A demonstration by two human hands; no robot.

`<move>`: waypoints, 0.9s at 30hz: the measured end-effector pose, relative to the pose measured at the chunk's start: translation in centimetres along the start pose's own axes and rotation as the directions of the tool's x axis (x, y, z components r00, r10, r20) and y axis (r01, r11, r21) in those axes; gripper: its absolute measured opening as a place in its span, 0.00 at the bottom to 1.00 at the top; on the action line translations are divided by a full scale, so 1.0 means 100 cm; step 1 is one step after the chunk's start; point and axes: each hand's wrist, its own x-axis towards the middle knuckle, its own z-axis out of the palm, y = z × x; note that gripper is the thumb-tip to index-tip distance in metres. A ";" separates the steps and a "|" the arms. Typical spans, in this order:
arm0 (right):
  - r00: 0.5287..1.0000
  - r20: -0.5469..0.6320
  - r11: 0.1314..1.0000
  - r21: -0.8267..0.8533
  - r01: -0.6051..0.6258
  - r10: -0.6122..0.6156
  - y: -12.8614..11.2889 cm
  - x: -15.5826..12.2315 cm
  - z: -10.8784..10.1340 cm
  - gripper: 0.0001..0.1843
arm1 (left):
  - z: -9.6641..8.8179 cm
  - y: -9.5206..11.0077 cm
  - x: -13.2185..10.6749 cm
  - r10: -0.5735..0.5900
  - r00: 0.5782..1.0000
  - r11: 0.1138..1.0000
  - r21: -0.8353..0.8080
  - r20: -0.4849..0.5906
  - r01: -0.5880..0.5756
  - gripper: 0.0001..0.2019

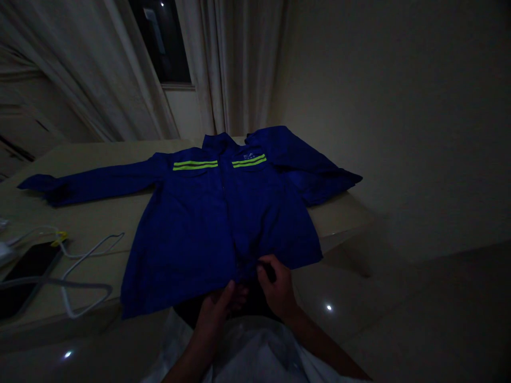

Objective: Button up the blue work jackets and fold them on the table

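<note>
At the near edge of the view, pale clothing point(259, 346) covers the wearer's front, with both bare forearms reaching forward over it. The left hand point(225, 300) is at the bottom hem of a blue jacket point(191, 218), just left of the front zip point(225, 202), its thumb raised against the cloth and its fingers curled below the edge; whether they grip the fabric I cannot tell, as the light is dim. Just beside it, the right hand point(277, 284) bends thumb and forefinger into a loop, their tips pinched on the hem right of the zip. Glossy floor point(331, 330) shows below, with small bright reflections. The jacket lies spread front up across a pale bench point(96, 226), its hem reaching past the near edge. To its left on the bench are a dark phone point(30, 271), a looping white cable point(80, 260) with a yellow piece point(59, 238) on it, and a white object cut off by the picture's edge. Farther up the jacket, two yellow-green striped bands point(195, 165) cross the chest, one each side of the zip, with a small pale logo point(249, 156) above the right one. One sleeve stretches out leftward; the other bends down on the right. The collar points away, toward long curtains point(243, 64) beside a dark window point(162, 42) and a plain wall point(391, 106).
</note>
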 end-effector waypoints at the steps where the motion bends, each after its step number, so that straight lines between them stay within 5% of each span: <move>1: 1.000 -0.014 1.000 -0.015 -0.024 0.024 0.001 -0.002 0.002 0.05 | 0.000 0.001 -0.001 -0.009 1.000 1.000 0.011 0.002 0.009 0.37; 3: 1.000 -0.029 0.998 -0.059 -0.006 0.005 0.003 -0.005 0.005 0.06 | 0.000 0.001 -0.002 -0.014 1.000 1.000 0.024 -0.001 0.014 0.36; 6: 0.983 -0.017 0.970 -0.168 0.176 -0.181 0.003 -0.003 0.009 0.17 | 0.002 0.002 -0.001 -0.010 1.000 0.999 0.038 -0.021 0.010 0.39; 10: 0.844 0.276 0.819 -0.234 0.523 -0.460 -0.004 0.006 0.007 0.22 | 0.004 0.002 -0.001 0.048 0.998 0.994 0.097 -0.047 -0.044 0.38; 12: 0.833 0.327 0.817 -0.231 0.529 -0.447 -0.009 0.010 0.006 0.16 | 0.005 0.003 -0.004 0.098 0.994 0.984 0.153 -0.055 -0.089 0.35; 17: 0.896 0.269 0.871 -0.254 0.420 -0.354 -0.011 0.016 0.005 0.09 | 0.007 0.010 -0.013 0.175 0.984 0.959 0.231 -0.039 -0.162 0.34; 27: 0.858 0.357 0.828 -0.294 0.478 -0.369 -0.017 0.039 -0.003 0.03 | 0.017 0.007 -0.001 0.141 0.989 0.978 0.163 -0.037 -0.133 0.40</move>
